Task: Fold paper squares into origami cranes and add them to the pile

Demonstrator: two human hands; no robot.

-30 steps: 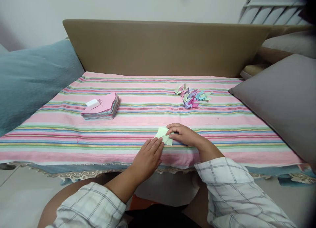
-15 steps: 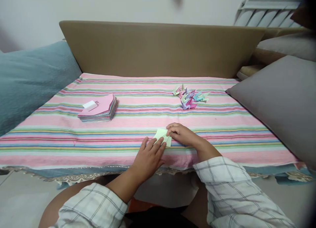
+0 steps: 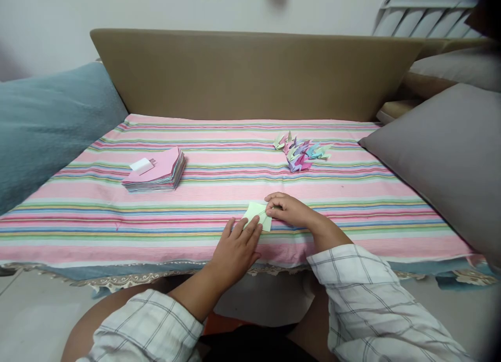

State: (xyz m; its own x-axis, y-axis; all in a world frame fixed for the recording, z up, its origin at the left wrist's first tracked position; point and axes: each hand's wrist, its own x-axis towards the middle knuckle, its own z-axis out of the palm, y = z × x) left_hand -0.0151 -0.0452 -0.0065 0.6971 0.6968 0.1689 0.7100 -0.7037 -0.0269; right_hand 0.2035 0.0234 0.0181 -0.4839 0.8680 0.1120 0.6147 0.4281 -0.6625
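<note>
The green paper (image 3: 255,209) lies flat on the striped cloth (image 3: 176,243), at the near middle, thin and creased. The left hand (image 3: 235,246) spreads its fingers apart over the paper's near left part, apparently to steady it. The right hand (image 3: 289,210) curls at the paper's right edge, perhaps working a crease; I cannot tell whether its fingertips clamp it. Farther, to the right, angular folded papers (image 3: 299,154) cluster; left, a white plug (image 3: 141,166) tops the stack (image 3: 164,166), perhaps weighting it.

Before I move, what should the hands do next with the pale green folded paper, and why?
Perhaps slide the right hand along the diagonal line on the pale green folded paper: its fingertips touch the paper's upper right, while the left hand rests across the lower left.
</note>
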